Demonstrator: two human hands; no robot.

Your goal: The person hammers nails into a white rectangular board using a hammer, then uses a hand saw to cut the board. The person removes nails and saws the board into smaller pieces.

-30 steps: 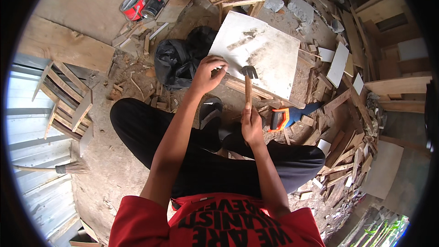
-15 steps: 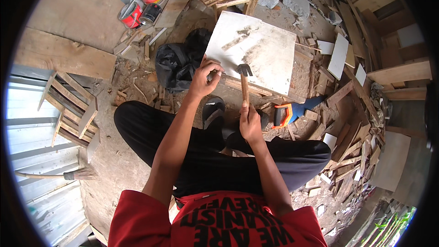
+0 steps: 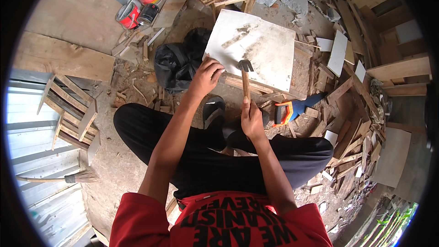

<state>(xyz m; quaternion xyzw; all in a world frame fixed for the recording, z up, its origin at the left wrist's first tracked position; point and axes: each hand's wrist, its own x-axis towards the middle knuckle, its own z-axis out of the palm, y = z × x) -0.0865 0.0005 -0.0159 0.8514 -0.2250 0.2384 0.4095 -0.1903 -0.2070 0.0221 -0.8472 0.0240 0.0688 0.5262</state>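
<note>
Hammer point(image 3: 245, 78) stands upright in the right hand point(image 3: 251, 120), fist clamped on its wooden handle, head at the near edge of the white board point(image 3: 265, 45). Just left of the hammer head, the left hand point(image 3: 206, 77) rests on that edge, fingers pinched together on something too small to tell. Right of the hammer lies an orange-handled saw point(image 3: 295, 110); left of the board sits a black bag point(image 3: 176, 61), with red paint cans point(image 3: 137, 7) beyond.

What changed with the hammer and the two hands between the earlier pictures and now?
Little changed. The hammer stays gripped by its wooden handle in the right hand, its head a touch higher over the near edge of the white board. The left hand still rests at the board's near left corner. Nothing was taken up or let go. The saw and paint cans lie as before.
</note>
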